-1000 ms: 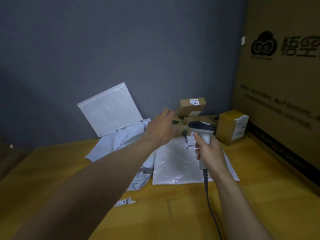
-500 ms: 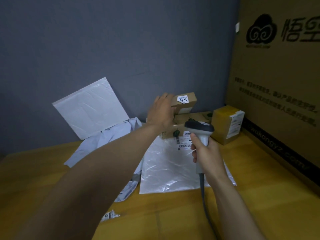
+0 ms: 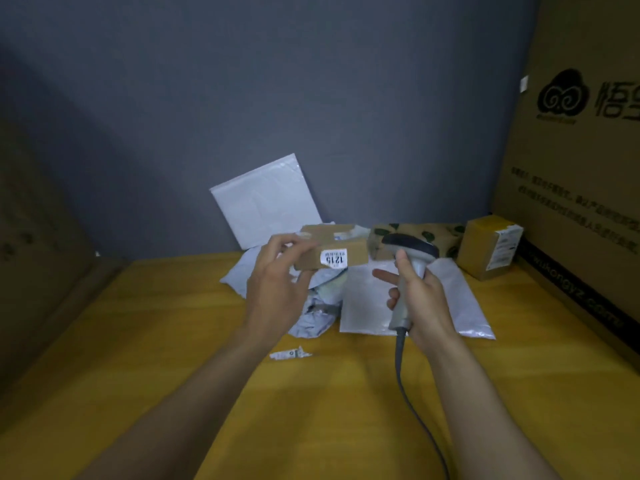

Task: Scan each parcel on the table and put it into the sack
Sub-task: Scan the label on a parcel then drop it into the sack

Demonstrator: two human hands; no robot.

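Left hand [image 3: 277, 289] grips small brown box [image 3: 332, 252] off the table; right hand [image 3: 420, 299] holds scanner [image 3: 410, 252]; scan step; next, likely aim scanner at a barcode.

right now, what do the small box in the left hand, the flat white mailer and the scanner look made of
The small box: brown cardboard, matte, judging by dull tan faces and crisp edges; it carries a white paper sticker. The flat mailer: probably thin plastic film, slightly glossy, its creases catching light. The scanner: likely moulded plastic, smooth grey handle, darker head.
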